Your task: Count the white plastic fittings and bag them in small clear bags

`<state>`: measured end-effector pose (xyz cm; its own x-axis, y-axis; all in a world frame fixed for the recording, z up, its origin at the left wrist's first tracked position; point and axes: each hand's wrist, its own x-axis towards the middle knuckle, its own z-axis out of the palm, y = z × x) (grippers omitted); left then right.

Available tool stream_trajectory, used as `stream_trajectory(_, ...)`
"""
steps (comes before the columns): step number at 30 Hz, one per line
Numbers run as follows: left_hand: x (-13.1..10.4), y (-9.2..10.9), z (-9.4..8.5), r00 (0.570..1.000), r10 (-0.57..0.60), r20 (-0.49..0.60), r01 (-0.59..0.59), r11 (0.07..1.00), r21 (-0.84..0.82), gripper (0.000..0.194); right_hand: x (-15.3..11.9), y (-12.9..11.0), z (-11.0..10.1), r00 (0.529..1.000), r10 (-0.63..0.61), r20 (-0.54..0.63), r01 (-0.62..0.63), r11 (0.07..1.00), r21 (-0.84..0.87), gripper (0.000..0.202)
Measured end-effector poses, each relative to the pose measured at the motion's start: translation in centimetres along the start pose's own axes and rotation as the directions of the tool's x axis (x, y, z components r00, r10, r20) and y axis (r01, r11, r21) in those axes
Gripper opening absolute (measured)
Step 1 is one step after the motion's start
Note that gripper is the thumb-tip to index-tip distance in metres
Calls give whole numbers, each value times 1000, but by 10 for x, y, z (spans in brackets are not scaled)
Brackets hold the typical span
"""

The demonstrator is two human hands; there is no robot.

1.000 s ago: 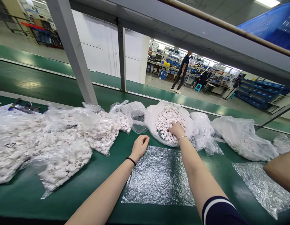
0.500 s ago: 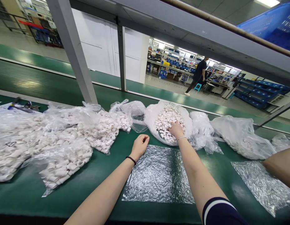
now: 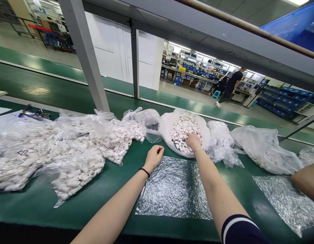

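Note:
My left hand (image 3: 154,157) is closed in a loose curl, thumb against index finger, by the upper left corner of a clear plastic sheet (image 3: 172,189). Whatever may be inside its fingers is hidden. My right hand (image 3: 193,141) reaches into an opened white plastic bag (image 3: 167,134). Its fingers dip among small white pipe fittings (image 3: 183,126), and the fingertips are partly hidden, so their grip does not show. The sheet lies flat on the green table (image 3: 116,210), between my forearms.
Clear bags of larger white fittings (image 3: 78,176) cover the left side. More plastic bags (image 3: 266,145) stand at right. Another person's arm (image 3: 306,181) rests by a second plastic sheet (image 3: 284,200). A grey post (image 3: 87,57) and overhead shelf (image 3: 197,30) frame the bench.
The view has shifted slightly, moving the scene a little to the right. Both hands keep nearly the same places. In the background a walking person has moved right.

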<state>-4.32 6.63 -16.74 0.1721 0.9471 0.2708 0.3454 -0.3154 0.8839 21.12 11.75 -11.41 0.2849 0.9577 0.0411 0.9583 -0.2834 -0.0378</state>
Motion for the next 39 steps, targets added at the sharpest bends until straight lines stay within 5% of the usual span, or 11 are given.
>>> stream_trajectory(12, 0, 2, 0, 1000, -14, -26, 13, 999, -38, 17, 6, 6, 2, 1000, 2, 11, -3, 993, 120, 34)
stream_trajectory(18, 2, 2, -1, 999, -36, -40, 33, 997, -72, 17, 13, 14, -1, 995, 98, 13, -97, 947, 307, 31)
stream_trajectory(24, 1, 5, -2, 998, -27, -59, 20, 992, -122, 14, 10, 16, -8, 971, 232, 52, -217, 779, 588, 28)
stream_trajectory(29, 0, 16, -8, 994, -17, -109, -7, 977, -215, 10, 1, 13, -26, 961, 273, 41, -198, 579, 791, 27)
stream_trajectory(35, -23, 51, -7, 995, -91, -29, 68, 887, -457, 17, -55, 10, -44, 997, 74, -31, 1, 374, 927, 29)
stream_trajectory(37, -39, 66, 1, 988, -120, 97, 153, 825, -543, 28, -92, 3, -42, 998, -41, -52, 63, 338, 939, 31)
stream_trajectory(39, -54, 80, 9, 928, -167, 332, 357, 649, -671, 41, -132, -8, -35, 987, -136, -81, 122, 330, 936, 26)
